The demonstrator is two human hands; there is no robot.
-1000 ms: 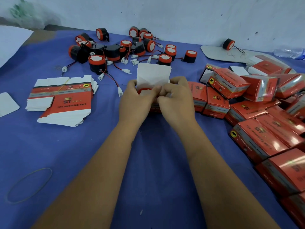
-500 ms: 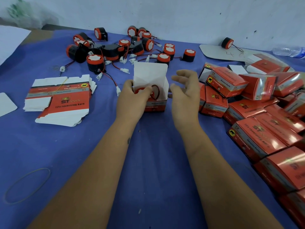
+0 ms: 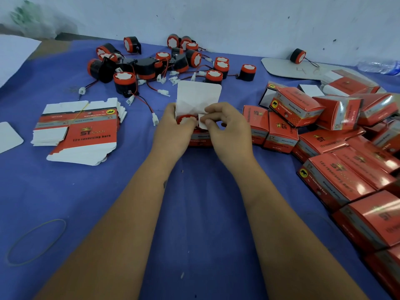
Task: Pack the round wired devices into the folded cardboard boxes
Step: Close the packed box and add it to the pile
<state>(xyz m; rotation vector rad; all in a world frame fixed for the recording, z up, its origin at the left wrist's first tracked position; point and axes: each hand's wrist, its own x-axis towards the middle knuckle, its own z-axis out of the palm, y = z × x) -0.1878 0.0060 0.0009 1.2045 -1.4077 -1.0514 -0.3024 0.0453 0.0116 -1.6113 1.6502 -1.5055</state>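
On the blue worktop [image 3: 65, 191], the left hand [image 3: 173, 135] grips the open box [image 3: 198, 140] holding a round device [image 3: 186, 120]; the right hand [image 3: 227, 131] pinches a white side flap [image 3: 203, 121], with the lid upright behind

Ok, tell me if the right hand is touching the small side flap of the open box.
Touching. The head view shows the right hand pinching the white side flap of the open box between thumb and forefinger.

Device [image 3: 186, 120] seemingly in box [image 3: 200, 142], between hands [image 3: 227, 131]
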